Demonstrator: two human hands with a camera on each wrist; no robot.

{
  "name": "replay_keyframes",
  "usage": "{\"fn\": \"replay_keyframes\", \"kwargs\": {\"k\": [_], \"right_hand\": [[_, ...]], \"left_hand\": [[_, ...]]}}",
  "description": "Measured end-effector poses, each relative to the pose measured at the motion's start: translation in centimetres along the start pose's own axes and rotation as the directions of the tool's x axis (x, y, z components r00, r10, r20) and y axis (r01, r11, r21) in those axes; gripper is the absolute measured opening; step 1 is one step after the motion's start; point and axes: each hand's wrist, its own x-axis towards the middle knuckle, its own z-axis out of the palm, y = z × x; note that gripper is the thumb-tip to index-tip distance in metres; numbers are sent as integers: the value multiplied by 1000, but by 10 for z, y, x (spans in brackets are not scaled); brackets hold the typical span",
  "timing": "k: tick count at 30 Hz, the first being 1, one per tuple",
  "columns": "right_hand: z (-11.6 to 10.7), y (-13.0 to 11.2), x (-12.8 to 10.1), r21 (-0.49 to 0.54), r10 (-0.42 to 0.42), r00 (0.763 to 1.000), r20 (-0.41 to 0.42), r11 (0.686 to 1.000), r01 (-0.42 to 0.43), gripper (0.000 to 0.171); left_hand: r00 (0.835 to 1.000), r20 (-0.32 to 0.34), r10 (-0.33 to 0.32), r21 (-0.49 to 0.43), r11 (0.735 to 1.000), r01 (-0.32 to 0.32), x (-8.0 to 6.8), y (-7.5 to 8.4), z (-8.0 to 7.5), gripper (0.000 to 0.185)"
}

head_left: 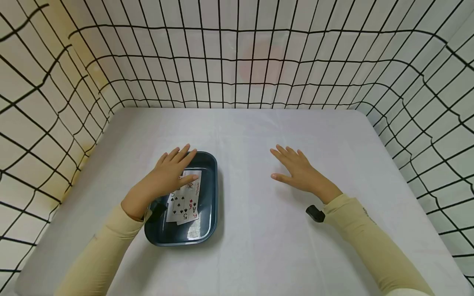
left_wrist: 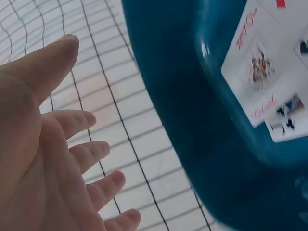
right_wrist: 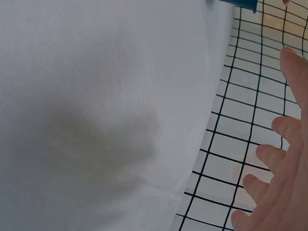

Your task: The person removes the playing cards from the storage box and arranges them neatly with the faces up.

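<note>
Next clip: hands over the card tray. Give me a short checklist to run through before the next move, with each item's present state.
1. Playing cards lie inside the dark blue tray, face up: ok.
2. Tray sits flat on the white table, away from its edges: ok.
3. Left hand is open over the tray's far left part, holding nothing: ok.
4. Left hand touching the cards: cannot tell; the left wrist view shows the fingers spread beside the tray.
5. Right hand is open above bare table, right of the tray, holding nothing: ok.
6. Cards squared in one stack: not ok; they overlap, fanned.
</note>
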Motion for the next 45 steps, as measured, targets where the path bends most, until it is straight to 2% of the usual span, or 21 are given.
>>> {"fn": "replay_keyframes", "kwargs": {"k": [8,12,16,20,26,29,34,37,40,45], "right_hand": [[2,0,0,-3,4,1000,-2,1000,-4,78],[3,-1,0,1,3,1000,1,1000,-3,77],[3,-1,0,10,-1,1000,5,1000,0,77],[3,-2,1,14,-2,1000,12,1000,2,77],[6,-5,3,21,-16,1000,17,1000,15,77],[6,-8,4,35,-18,1000,24,999,17,77],[9,-15,8,58,-25,999,38,998,23,77],[11,-18,11,67,-35,998,43,997,32,76],[12,-22,14,69,-44,998,47,997,41,76],[10,-31,21,74,-71,997,39,995,68,75]], "left_hand": [[996,-28,-81,-38,996,80,-20,-24,-11,77],[991,-20,-136,-107,985,133,-34,-37,-14,80],[983,-6,-185,-165,970,182,-46,-48,-10,83],[977,30,-211,-228,950,213,-54,-58,0,84],[968,126,-216,-357,901,247,-66,-65,19,77],[965,134,-224,-426,867,260,-71,-66,28,72],[962,111,-251,-578,771,268,-74,-66,39,60],[961,89,-262,-639,725,257,-74,-66,44,54],[959,67,-274,-664,705,248,-74,-65,47,51],[955,58,-291,-672,696,253,-75,-65,49,50]]}}
